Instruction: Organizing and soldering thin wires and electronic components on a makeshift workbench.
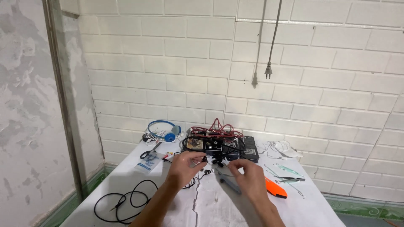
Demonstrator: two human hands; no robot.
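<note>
Both of our hands were raised over the middle of the white-covered table (294,210), close together and working on something small. Our left hand (185,164) had its fingers curled, thumb and fingertips pinched on a thin black earphone wire (198,176) whose little buds hung just below, near the cloth. Our right hand (248,176) was also pinched at the fingertips, but what it gripped was too small for us to tell; a grey pen-shaped tool (229,183) lay on the cloth just under it, and an orange cutter (275,188) sat beside our right wrist.

We judged the step as fine handling of the wire's end between the two hands, with neither hand resting on the table. Any next move looked to us to call for a steady pinch and small motions, since the wire was thin and slack.

Behind the hands stood black electronic boxes (248,148) with red leads (216,130) piled on top. Blue headphones (162,130) lay at the back left, scissors (148,153) just in front of them, and a loose black cable (122,201) coiled near the left edge. A grey plug (268,70) dangled against the white brick wall (336,84).
</note>
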